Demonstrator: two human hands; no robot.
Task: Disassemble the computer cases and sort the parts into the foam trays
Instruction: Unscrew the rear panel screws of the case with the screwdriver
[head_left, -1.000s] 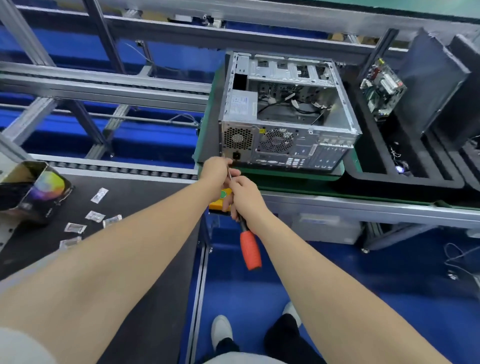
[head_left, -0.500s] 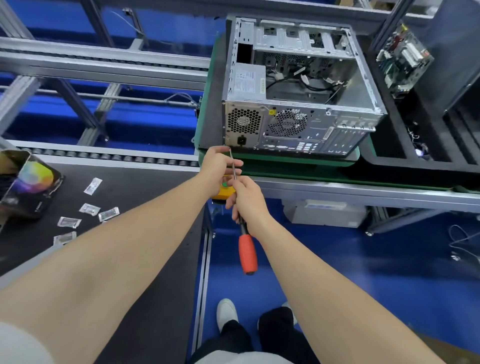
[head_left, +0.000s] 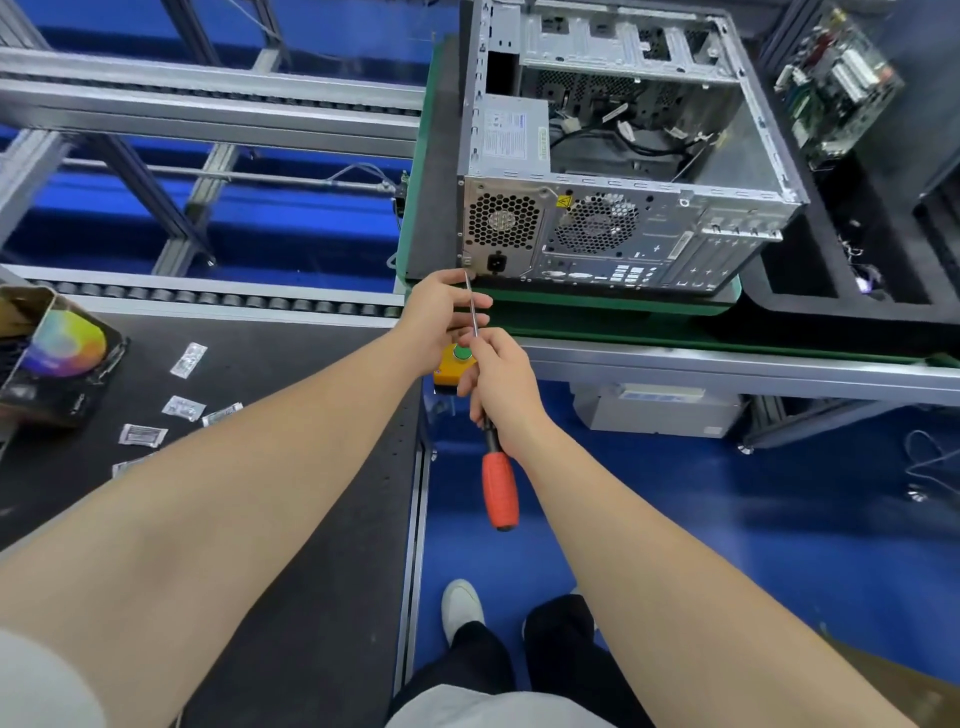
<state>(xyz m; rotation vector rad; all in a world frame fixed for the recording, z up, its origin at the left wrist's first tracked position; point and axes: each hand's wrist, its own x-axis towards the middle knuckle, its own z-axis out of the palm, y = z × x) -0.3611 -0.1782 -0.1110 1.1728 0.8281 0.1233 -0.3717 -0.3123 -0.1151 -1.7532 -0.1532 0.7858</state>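
The computer case (head_left: 623, 249) is open on top, with loose cables (head_left: 639, 140) crossing inside. Left of the case a dark strip (head_left: 439, 171) lies bare. Right of it the foam tray (head_left: 841, 312) wall stands close, perhaps touching. A screwdriver (head_left: 500, 488) blocks its near left corner.

Single wide-angle view from the head, facing forward and steeply down. Sits close above left hand (head_left: 441, 306) and right hand (head_left: 501, 384), looking along both forearms (head_left: 260, 493); takes in case (head_left: 623, 208) just beyond, shoe (head_left: 460, 605) and floor (head_left: 727, 519) straight below.
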